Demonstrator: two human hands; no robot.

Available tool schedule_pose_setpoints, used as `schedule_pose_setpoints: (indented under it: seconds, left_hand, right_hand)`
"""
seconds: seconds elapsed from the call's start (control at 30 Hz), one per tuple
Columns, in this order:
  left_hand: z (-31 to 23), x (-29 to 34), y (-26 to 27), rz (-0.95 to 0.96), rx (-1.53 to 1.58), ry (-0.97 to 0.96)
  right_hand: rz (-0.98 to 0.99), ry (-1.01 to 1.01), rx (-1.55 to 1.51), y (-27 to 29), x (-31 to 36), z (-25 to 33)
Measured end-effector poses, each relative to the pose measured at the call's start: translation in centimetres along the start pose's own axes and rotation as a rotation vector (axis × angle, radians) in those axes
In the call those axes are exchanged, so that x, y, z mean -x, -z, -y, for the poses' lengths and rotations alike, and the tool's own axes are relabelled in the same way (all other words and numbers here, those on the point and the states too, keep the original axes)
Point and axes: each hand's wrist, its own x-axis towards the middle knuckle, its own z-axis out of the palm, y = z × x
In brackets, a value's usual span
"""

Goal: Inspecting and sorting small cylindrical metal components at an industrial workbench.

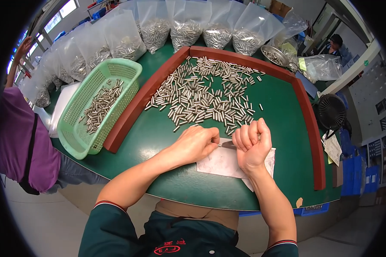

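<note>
My left hand (196, 143) is closed in a pinch on a small metal pin (219, 144), most of it hidden by the fingers. My right hand (254, 145) is wrapped in a fist round a knife; only its short dark blade (229, 144) shows, pointing left toward the pin. Whether blade and pin touch, I cannot tell. Beneath both hands lies a smudged white sheet of paper (214, 167). Just beyond the hands, a wide heap of loose short metal pins (206, 100) spreads over the green tabletop (278, 120).
Dark red bars (135, 105) border the heap. A pale green basket (66, 135) holding pins stands left. Clear bags of pins (154, 32) line the back, beside a metal bowl (275, 55). A black fan (331, 111) stands right. A person in purple (25, 141) is at left.
</note>
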Motion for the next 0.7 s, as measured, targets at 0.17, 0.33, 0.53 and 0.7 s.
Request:
schedule_pose_setpoints:
  seconds: [0.17, 0.33, 0.53, 0.7]
  left_hand:
    - [-0.53, -0.06, 0.24, 0.026, 0.002, 0.052]
    - [-0.77, -0.07, 0.45, 0.054, -0.003, 0.096]
    - [-0.74, -0.03, 0.47, 0.061, -0.019, 0.111]
    - [-0.72, -0.03, 0.48, 0.052, -0.009, 0.109]
  right_hand:
    - [-0.018, -0.005, 0.003, 0.05, 0.27, -0.41]
    - [-0.054, -0.013, -0.027, -0.04, 0.26, -0.28]
    - [-0.065, -0.023, -0.037, -0.04, 0.18, -0.22]
    - [-0.053, -0.003, -0.039, 0.02, 0.18, -0.30]
